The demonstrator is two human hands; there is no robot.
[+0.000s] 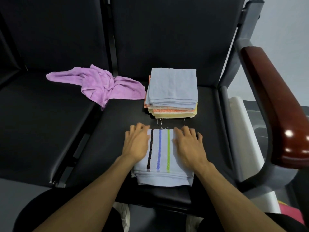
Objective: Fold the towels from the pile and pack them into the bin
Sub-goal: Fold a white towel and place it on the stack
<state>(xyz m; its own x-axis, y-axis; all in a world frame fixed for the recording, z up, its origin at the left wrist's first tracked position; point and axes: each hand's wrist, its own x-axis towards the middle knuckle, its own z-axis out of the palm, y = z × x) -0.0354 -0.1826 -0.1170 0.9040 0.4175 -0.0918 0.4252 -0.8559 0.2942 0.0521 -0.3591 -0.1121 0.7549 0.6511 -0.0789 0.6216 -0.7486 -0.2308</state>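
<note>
A folded light-blue towel [163, 174] with a black, a blue and a green stripe lies on the near part of the black seat. My left hand [137, 143] presses flat on its left side, fingers spread toward the far edge. My right hand [189, 144] lies flat on its right side the same way. Behind it stands a stack of folded towels [172, 91], blue on top, orange and yellow below. A crumpled purple towel [100, 84] lies to the left, across the gap between two seats. No bin is in view.
The black bench seats [50, 123] have upright backs behind them. A glossy brown armrest [274, 101] on a grey frame rises at the right. Loose threads hang from the stack's front. A pink-red object [291, 213] shows at the bottom right corner.
</note>
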